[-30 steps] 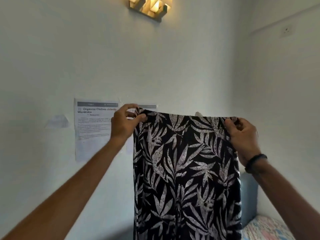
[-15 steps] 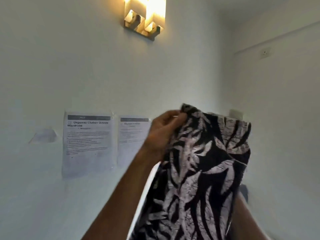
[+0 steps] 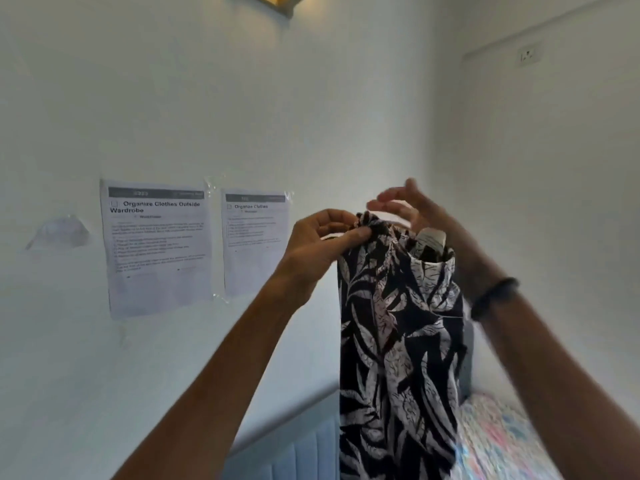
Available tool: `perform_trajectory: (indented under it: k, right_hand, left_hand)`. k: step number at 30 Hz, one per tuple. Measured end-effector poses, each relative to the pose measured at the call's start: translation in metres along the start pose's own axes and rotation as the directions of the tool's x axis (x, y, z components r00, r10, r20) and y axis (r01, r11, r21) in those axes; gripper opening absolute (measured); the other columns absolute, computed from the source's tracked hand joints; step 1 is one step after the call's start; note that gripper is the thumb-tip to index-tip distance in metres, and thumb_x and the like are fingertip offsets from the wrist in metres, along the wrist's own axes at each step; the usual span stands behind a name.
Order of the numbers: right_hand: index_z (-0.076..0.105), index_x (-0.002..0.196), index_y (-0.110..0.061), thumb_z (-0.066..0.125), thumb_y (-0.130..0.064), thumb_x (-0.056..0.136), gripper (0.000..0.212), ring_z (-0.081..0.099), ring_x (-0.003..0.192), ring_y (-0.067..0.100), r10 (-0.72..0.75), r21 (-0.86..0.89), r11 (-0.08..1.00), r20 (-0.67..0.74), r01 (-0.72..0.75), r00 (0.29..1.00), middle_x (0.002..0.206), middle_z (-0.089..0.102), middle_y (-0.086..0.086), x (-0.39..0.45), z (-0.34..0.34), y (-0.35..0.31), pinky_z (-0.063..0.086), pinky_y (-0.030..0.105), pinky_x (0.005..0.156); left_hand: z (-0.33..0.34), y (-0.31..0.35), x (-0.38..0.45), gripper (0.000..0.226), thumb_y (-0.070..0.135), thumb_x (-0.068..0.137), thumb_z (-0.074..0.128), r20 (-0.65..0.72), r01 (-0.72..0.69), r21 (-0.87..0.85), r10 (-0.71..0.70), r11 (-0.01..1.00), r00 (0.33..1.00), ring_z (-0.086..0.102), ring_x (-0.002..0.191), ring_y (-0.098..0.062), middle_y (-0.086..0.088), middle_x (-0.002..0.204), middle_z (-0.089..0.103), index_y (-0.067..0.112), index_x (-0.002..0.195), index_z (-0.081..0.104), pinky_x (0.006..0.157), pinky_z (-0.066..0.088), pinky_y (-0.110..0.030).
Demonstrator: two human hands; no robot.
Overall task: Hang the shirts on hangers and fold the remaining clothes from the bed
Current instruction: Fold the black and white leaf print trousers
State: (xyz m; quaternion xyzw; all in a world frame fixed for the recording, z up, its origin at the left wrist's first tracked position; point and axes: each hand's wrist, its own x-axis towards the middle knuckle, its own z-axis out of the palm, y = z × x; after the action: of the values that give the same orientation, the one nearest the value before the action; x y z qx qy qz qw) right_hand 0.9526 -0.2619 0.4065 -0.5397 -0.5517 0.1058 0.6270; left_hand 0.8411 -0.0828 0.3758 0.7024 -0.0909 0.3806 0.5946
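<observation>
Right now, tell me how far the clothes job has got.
Done: nothing finished shows in view. In hand: the left hand pinches the top of the leaf-print garment, doubled lengthwise and hanging; the right hand is open beside it. Left: finishing this fold; the bed barely shows.

Two bare forearms rise from the bottom edge of the frame, one from the lower left, one from the lower right, both without sleeves in the part that shows. The left hand (image 3: 322, 242) wears no ring or band that can be made out. The right hand (image 3: 415, 209), near the centre of the frame, is slightly blurred. Below it, a dark wristband (image 3: 493, 296) of what look like small beads circles the right wrist.
</observation>
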Motion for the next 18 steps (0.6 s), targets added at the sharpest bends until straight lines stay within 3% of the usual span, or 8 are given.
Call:
perform_trajectory:
  k: [2, 4, 8, 11, 14, 15, 16, 18]
  right_hand:
    - [0.069, 0.112, -0.02, 0.07, -0.067, 0.082, 0.056, 0.064, 0.124, 0.032, 0.015, -0.21, 0.978, 0.091, 0.004, 0.996, 0.134, 0.067, 0.007, -0.005, -0.002, -0.004, 0.051, 0.054, 0.105]
    - [0.064, 0.11, -0.024, 0.081, -0.06, 0.075, 0.053, 0.071, 0.113, 0.024, 0.056, -0.441, 0.897, 0.109, -0.003, 0.992, 0.123, 0.072, 0.004, -0.011, -0.006, 0.001, 0.057, 0.051, 0.097]
    - [0.043, 0.122, -0.024, 0.089, -0.032, 0.08, 0.063, 0.076, 0.09, 0.023, 0.122, -0.673, 0.738, 0.072, -0.043, 0.99, 0.103, 0.074, 0.008, -0.01, 0.005, 0.029, 0.064, 0.041, 0.077]
    - [0.062, 0.114, -0.01, 0.075, -0.01, 0.088, 0.029, 0.07, 0.091, 0.026, 0.242, -0.876, 0.483, 0.11, -0.021, 0.964, 0.097, 0.071, 0.009, -0.005, 0.001, 0.027, 0.06, 0.033, 0.075]
    - [0.068, 0.103, -0.015, 0.069, -0.008, 0.087, 0.018, 0.07, 0.09, 0.031, 0.43, -0.996, 0.084, 0.016, -0.022, 0.903, 0.097, 0.072, 0.009, 0.011, 0.011, 0.008, 0.06, 0.04, 0.078]
    - [0.067, 0.099, -0.017, 0.068, -0.007, 0.086, 0.017, 0.071, 0.085, 0.032, 0.423, -0.999, -0.044, -0.026, -0.008, 0.906, 0.093, 0.072, 0.009, 0.015, 0.018, -0.003, 0.06, 0.04, 0.073]
    - [0.066, 0.092, -0.018, 0.065, -0.007, 0.084, 0.013, 0.071, 0.075, 0.031, 0.398, -0.995, -0.098, -0.053, -0.015, 0.916, 0.086, 0.07, 0.009, 0.017, 0.027, -0.005, 0.059, 0.036, 0.065]
    - [0.058, 0.079, -0.014, 0.059, -0.004, 0.083, 0.011, 0.068, 0.06, 0.026, 0.309, -0.997, -0.075, -0.03, -0.007, 0.951, 0.074, 0.064, 0.008, 0.024, 0.043, 0.007, 0.049, 0.028, 0.055]
  left_hand:
    - [-0.003, -0.004, -0.002, 0.023, 0.021, 0.075, 0.09, -0.028, -0.037, 0.062, 0.039, 0.997, 0.999, 0.07, 0.097, -0.026, -0.011, 0.101, 0.075, 0.017, 0.092, 0.075, 0.093, 0.055, -0.045]
    - [-0.003, -0.008, -0.004, 0.021, 0.015, 0.078, 0.088, -0.043, -0.049, 0.124, 0.055, 0.991, 0.998, 0.07, 0.085, -0.021, -0.006, 0.1, 0.076, 0.016, 0.093, 0.075, 0.077, 0.058, -0.035]
    - [-0.002, -0.02, -0.008, 0.02, 0.015, 0.078, 0.089, -0.055, -0.064, 0.199, 0.076, 0.978, 0.996, 0.054, 0.059, -0.007, 0.009, 0.093, 0.074, 0.02, 0.09, 0.072, 0.055, 0.041, -0.019]
    - [-0.012, -0.033, -0.012, 0.022, 0.01, 0.078, 0.088, -0.091, -0.082, 0.195, 0.101, 0.977, 0.991, 0.056, 0.06, -0.007, 0.009, 0.088, 0.073, 0.016, 0.089, 0.07, 0.055, 0.043, -0.019]
    - [-0.019, -0.054, -0.028, 0.023, 0.007, 0.08, 0.086, -0.172, -0.045, 0.176, 0.076, 0.983, 0.982, 0.066, 0.072, -0.008, 0.005, 0.085, 0.072, 0.013, 0.093, 0.068, 0.062, 0.052, -0.024]
    - [-0.019, -0.055, -0.028, 0.023, 0.008, 0.081, 0.085, -0.212, -0.035, 0.15, 0.067, 0.988, 0.975, 0.066, 0.075, -0.008, 0.003, 0.087, 0.072, 0.011, 0.097, 0.069, 0.065, 0.054, -0.026]
    - [-0.021, -0.058, -0.029, 0.024, 0.009, 0.082, 0.085, -0.25, -0.029, 0.111, 0.056, 0.993, 0.967, 0.066, 0.078, -0.008, 0.001, 0.088, 0.072, 0.009, 0.101, 0.07, 0.068, 0.055, -0.028]
    - [-0.024, -0.06, -0.025, 0.024, 0.011, 0.085, 0.083, -0.281, -0.032, 0.023, 0.037, 0.999, 0.959, 0.067, 0.079, -0.011, -0.002, 0.089, 0.074, 0.008, 0.106, 0.071, 0.073, 0.057, -0.03]
